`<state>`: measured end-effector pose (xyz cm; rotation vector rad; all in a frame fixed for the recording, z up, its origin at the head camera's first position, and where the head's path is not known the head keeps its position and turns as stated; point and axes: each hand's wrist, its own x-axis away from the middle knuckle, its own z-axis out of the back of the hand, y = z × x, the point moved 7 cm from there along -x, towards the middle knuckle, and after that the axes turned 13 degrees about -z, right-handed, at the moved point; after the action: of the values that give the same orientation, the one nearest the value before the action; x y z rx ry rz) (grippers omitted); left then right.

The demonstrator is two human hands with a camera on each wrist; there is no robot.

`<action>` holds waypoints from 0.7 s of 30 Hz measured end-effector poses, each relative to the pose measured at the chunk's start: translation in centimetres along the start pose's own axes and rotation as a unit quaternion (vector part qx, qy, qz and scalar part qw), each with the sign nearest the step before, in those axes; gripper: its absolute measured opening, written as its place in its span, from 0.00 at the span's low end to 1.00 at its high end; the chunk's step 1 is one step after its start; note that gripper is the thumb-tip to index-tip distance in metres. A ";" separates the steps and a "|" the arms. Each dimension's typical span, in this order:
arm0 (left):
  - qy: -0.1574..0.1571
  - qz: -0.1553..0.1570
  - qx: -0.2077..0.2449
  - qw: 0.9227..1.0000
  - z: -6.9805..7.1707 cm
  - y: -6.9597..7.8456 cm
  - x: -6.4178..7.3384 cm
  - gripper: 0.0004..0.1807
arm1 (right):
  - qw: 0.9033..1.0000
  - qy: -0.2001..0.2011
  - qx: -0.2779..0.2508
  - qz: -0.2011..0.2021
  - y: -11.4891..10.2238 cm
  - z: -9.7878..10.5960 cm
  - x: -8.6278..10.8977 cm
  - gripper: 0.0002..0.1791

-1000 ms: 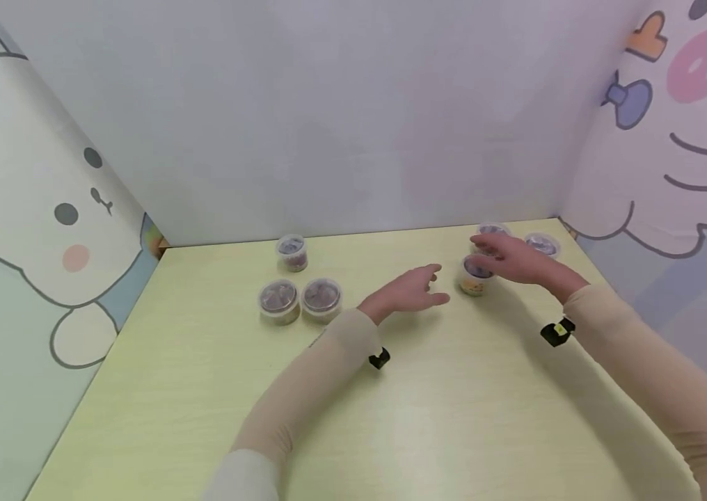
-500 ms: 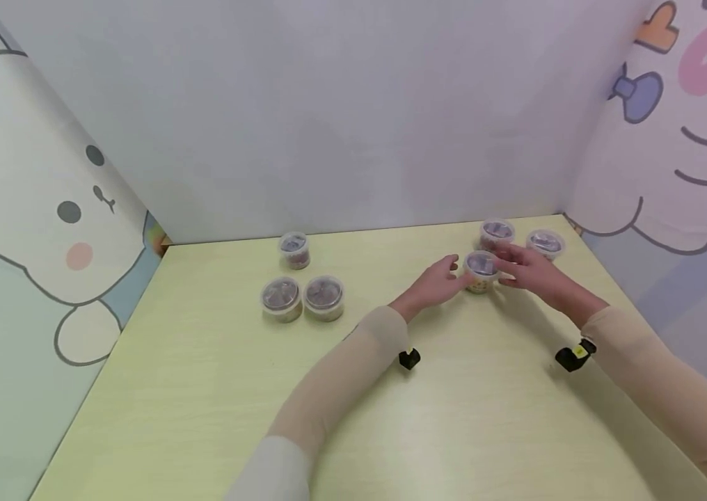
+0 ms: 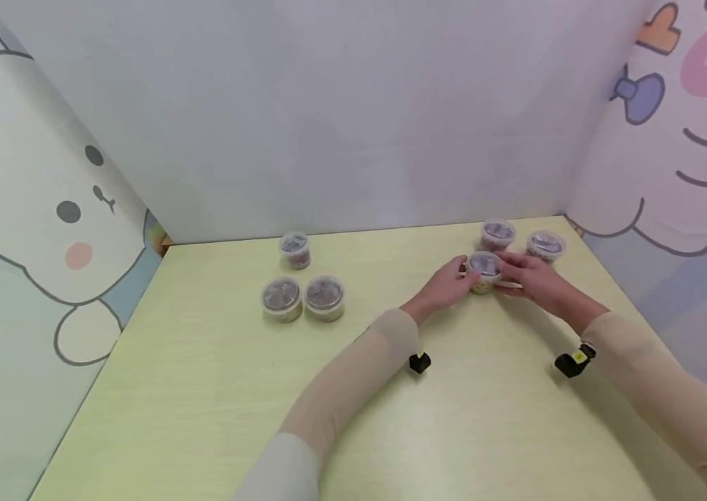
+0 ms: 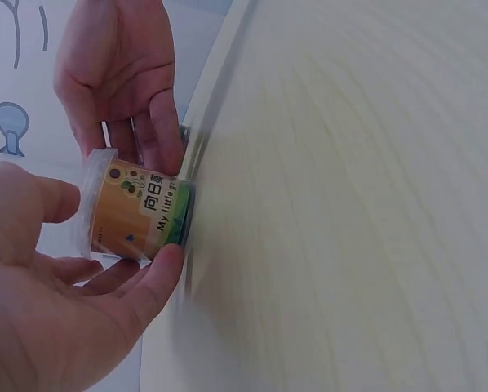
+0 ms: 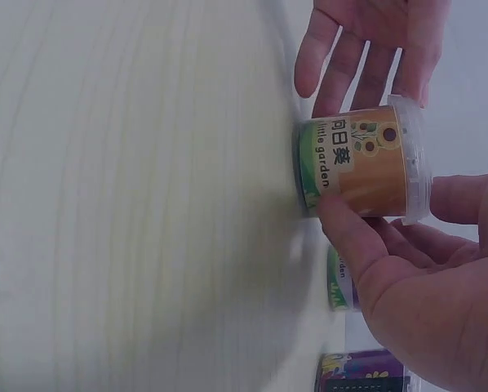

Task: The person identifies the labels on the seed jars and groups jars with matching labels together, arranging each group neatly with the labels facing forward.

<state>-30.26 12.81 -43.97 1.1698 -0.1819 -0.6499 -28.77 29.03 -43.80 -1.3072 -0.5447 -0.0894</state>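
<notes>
A lidded plastic cup (image 3: pixel 484 268) stands upright on the table, between both hands. Its orange label (image 4: pixel 130 208) has a sunflower picture and the words "My little garden". From the left, my left hand (image 3: pixel 445 285) curves its fingers and thumb about the cup. My right hand (image 3: pixel 540 282) holds it from the other side, one fingertip low on the wall in the right wrist view. Close behind is another lidded cup (image 3: pixel 497 233), with a third lidded cup (image 3: pixel 546 243) to its right.
On the left of the pale yellow table (image 3: pixel 203 390) are a small lidded cup (image 3: pixel 295 250) and two wider lidded tubs, the left tub (image 3: pixel 281 298) beside the right tub (image 3: pixel 325 297). A grey backdrop (image 3: pixel 353 118) rises along the table's rear edge.
My left hand has moved right to the cup and closed about its near side. My right hand has shifted from over the cup to its right side. The cup sits slightly further right.
</notes>
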 end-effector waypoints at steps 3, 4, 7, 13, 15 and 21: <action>0.008 0.003 0.000 1.000 -0.1 0.0 0.0 0.31 | 1.000 -0.011 -0.021 -0.001 0.1 -0.3 0.1 0.36; 0.011 0.006 0.003 1.000 -0.1 0.0 0.0 0.31 | 1.000 -0.012 -0.026 -0.001 0.2 -0.3 0.0 0.36; 0.015 0.011 0.004 1.000 -0.1 0.1 0.2 0.31 | 0.999 -0.011 -0.031 0.001 0.3 -0.5 0.0 0.36; 0.015 0.023 -0.006 1.000 -0.2 -0.1 0.3 0.31 | 0.999 -0.015 -0.039 -0.004 0.7 -0.3 -0.1 0.37; 0.016 0.023 -0.011 1.000 -0.3 0.0 0.3 0.31 | 0.999 -0.016 -0.042 -0.006 0.8 -0.3 0.0 0.37; 0.024 0.032 -0.016 0.999 -0.1 0.1 0.3 0.31 | 0.999 -0.009 -0.046 -0.008 0.8 -0.4 -0.1 0.38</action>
<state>-29.95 12.75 -43.99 1.1425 -0.1665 -0.5649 -28.46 28.81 -44.64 -1.3937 -0.5716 -0.1172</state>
